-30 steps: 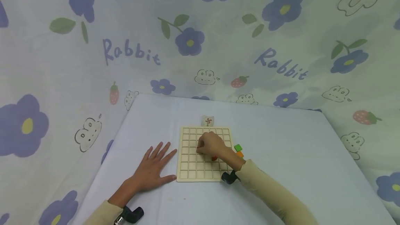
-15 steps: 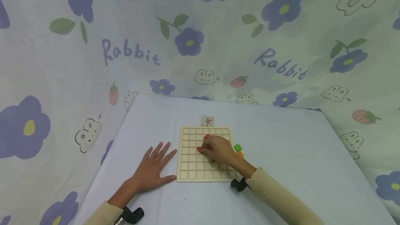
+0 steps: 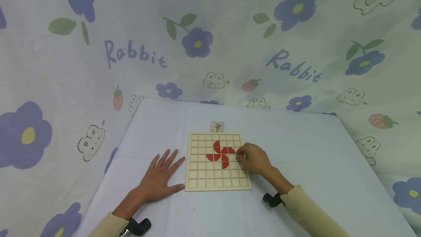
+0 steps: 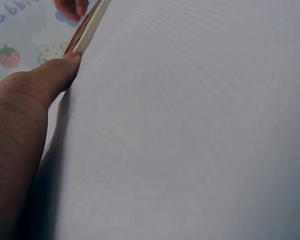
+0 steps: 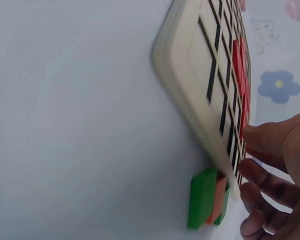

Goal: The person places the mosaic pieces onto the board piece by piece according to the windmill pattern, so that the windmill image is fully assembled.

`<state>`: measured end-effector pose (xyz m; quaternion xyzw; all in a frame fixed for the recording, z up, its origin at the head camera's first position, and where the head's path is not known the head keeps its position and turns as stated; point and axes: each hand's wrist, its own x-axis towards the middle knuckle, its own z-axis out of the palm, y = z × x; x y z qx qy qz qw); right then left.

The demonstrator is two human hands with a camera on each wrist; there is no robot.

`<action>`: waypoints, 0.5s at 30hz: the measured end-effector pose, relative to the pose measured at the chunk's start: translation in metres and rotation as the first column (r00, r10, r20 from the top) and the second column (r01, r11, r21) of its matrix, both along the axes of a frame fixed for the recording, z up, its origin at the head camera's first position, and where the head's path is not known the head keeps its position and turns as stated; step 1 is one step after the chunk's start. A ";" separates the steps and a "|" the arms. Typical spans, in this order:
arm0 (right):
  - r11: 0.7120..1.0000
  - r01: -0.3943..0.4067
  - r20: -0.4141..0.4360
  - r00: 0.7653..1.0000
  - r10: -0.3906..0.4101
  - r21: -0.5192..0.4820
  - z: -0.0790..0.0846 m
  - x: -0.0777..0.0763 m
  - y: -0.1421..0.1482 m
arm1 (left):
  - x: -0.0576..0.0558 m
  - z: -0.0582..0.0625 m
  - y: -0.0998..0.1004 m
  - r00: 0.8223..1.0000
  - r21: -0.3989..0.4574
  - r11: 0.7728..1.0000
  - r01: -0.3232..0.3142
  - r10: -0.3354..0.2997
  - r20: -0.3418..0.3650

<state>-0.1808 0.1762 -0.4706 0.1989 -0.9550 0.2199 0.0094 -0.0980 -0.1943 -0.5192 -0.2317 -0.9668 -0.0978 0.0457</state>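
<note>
Spread flat on the white cloth, my left hand (image 3: pixel 158 180) has straight fingers, its thumb tip at the front left corner of the wooden grid board (image 3: pixel 201 183). Several red curved pieces (image 3: pixel 225 162) lie in the grid as a pinwheel shape. Over the board's right edge is my right hand (image 3: pixel 254 159), its fingers loosely bent. In the right wrist view nothing shows between thumb and fingers. Beside the board's edge, just under those fingers, sit a green block (image 5: pixel 202 199) and an orange block (image 5: pixel 217 200); the hand hides them in the head view.
A small card (image 3: pixel 217 126) with a red pinwheel picture lies behind the board. The white table (image 3: pixel 296 149) extends on both sides, with a patterned curtain (image 3: pixel 230 43) behind it. Another green block (image 5: pixel 223 206) stands behind the orange one.
My right hand has moved right from the board's middle to its right edge, leaving the red pieces uncovered. It now hides the green and orange blocks. The left hand stays put.
</note>
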 end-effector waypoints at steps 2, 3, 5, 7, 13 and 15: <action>0.999 0.028 -0.025 0.999 -0.027 0.018 -0.001 0.000 0.007 | 0.000 0.000 0.000 1.000 0.002 1.000 0.001 -0.001 -0.003; 0.999 0.041 -0.037 0.999 -0.040 0.025 -0.002 0.001 0.011 | 0.000 0.001 0.000 1.000 0.004 1.000 0.002 -0.002 -0.002; 0.997 0.066 -0.053 0.997 -0.064 0.037 -0.004 0.001 0.018 | 0.001 0.001 0.000 1.000 0.004 1.000 0.001 -0.001 0.002; 0.995 0.088 -0.053 0.995 -0.086 0.038 -0.005 0.001 0.024 | 0.001 0.000 0.000 1.000 0.004 1.000 0.000 0.000 0.005; 0.990 0.137 -0.043 0.990 -0.135 0.045 -0.009 0.000 0.033 | 0.000 0.000 0.000 1.000 0.003 1.000 0.002 -0.002 -0.005; 0.987 0.155 -0.043 0.987 -0.153 0.052 -0.009 -0.001 0.033 | 0.000 0.001 0.000 1.000 0.007 1.000 0.002 -0.002 -0.008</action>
